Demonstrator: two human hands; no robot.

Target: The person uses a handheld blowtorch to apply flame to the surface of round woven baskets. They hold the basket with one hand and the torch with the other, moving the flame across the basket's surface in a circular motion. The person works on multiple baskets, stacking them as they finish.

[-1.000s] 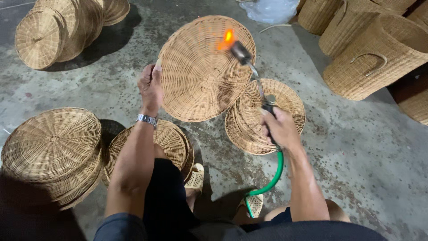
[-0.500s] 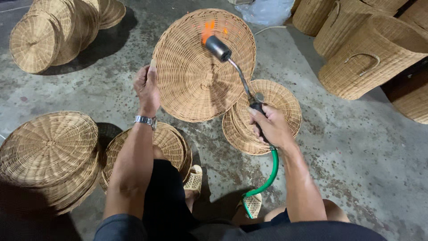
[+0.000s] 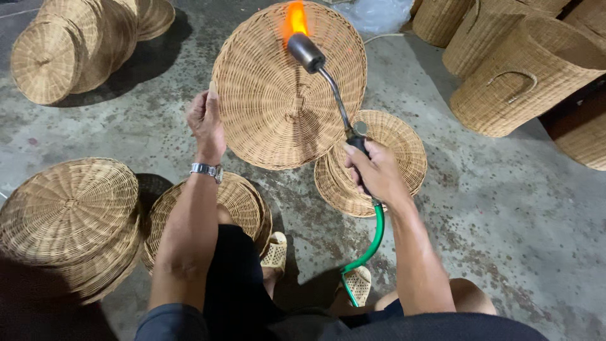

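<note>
**Flame held at the upper rim of a tilted wicker lid**

The left hand (image 3: 206,123) gripped the left edge of a round wicker lid (image 3: 278,95), fingers closed over the rim, and stood it tilted up off the concrete floor (image 3: 492,221), its woven face turned toward the person. This probably kept the face open to the flame and the hand well clear of the heat. A metal wristwatch (image 3: 206,170) sat on that wrist.

The right hand (image 3: 375,170) was clamped around the handle of a gas torch (image 3: 328,82), fingers wrapped tight. The bent metal neck ran up and across the lid; the burner head sat near the lid's top rim with an orange flame (image 3: 295,17) rising from it. A green hose (image 3: 372,240) dropped from the handle toward the person's feet, in woven sandals (image 3: 275,252).

Just beneath the right hand lay a stack of shallow wicker trays (image 3: 391,151). A second stack (image 3: 243,202) lay below the left forearm, a third (image 3: 69,215) toward the near left. More lids leaned at far left (image 3: 63,44). Tall wicker baskets (image 3: 524,76) with handles stood at far right.
</note>
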